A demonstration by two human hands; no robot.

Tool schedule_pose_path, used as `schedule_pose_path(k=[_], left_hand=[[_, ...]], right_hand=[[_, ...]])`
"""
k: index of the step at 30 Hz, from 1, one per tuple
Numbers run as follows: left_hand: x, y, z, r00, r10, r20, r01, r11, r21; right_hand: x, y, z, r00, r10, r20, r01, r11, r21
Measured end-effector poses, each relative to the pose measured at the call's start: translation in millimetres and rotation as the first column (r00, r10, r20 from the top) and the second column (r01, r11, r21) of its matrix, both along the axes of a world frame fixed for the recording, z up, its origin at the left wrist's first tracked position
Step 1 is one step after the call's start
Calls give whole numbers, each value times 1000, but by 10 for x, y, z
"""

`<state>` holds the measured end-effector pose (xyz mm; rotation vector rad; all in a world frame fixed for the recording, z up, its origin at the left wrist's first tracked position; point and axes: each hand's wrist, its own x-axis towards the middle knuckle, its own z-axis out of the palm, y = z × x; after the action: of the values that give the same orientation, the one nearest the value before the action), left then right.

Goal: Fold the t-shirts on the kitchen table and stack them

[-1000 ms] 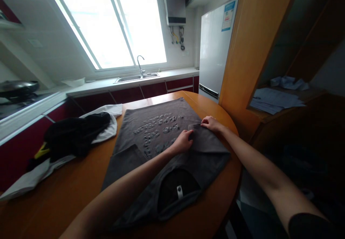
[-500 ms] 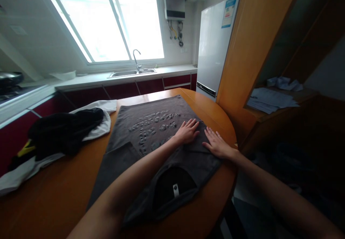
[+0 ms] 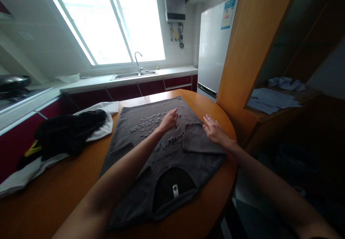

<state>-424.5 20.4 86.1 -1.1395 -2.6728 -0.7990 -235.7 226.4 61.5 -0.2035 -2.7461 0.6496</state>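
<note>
A dark grey T-shirt (image 3: 167,160) with raised dark lettering lies spread on the wooden table, its neck opening and white label toward me. On the right, one sleeve (image 3: 201,138) is folded inward across the shirt's front. My left hand (image 3: 169,120) is over the lettering with its fingers stretched out, holding nothing; whether it touches the cloth I cannot tell. My right hand (image 3: 215,130) is open at the outer edge of the folded sleeve, fingers extended. My left forearm hides part of the shirt's left side.
A pile of black and white clothes (image 3: 72,131) lies on the left of the round-edged table (image 3: 81,181). Beyond are a counter with a sink (image 3: 134,74), a fridge (image 3: 212,48) and a wooden cabinet (image 3: 242,52) holding papers (image 3: 272,99).
My left hand has moved left and away from me, off the folded sleeve, uncovering it and more lettering. My right hand has shifted slightly away from me, toward the sleeve's outer edge.
</note>
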Motion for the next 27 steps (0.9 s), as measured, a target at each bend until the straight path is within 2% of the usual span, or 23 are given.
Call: schedule_pose_path(k=[3,6,9,11,14,17,19,23,27], left_hand=[[-44,-328,171,999,45,-3,-45,999,-5],[12,-737,335,997,65,-45,-66,998,-24],[169,-1099,420,994,74,-77,-79,995,-55],[344,-1228,401,997,53,-52,-58,995,-87],[712,-1193,282,995,-85,48,91,982,-165],[1116,-977,130,958,-270,97,285,928,-240],[1318,-821,41,935,-349,67,353,889,-293],[1423,-623,-63,910,-412,-40,369,852,-372],[1356,-604,-10,887,-419,-192,318,857,-405]], right_hand=[[-139,-243,-109,996,45,76,-49,998,39],[-262,-372,-266,975,29,222,-45,997,68],[-364,-309,-362,952,52,303,-74,995,64],[-453,-141,-329,979,58,197,-65,997,28],[-642,221,-160,1000,-17,-5,17,999,-35],[-831,503,-30,999,-26,18,27,998,-50],[-912,580,-34,997,21,72,-16,998,-66],[-962,580,-161,985,113,129,-101,990,-94],[-956,598,-253,982,154,112,-144,985,-94]])
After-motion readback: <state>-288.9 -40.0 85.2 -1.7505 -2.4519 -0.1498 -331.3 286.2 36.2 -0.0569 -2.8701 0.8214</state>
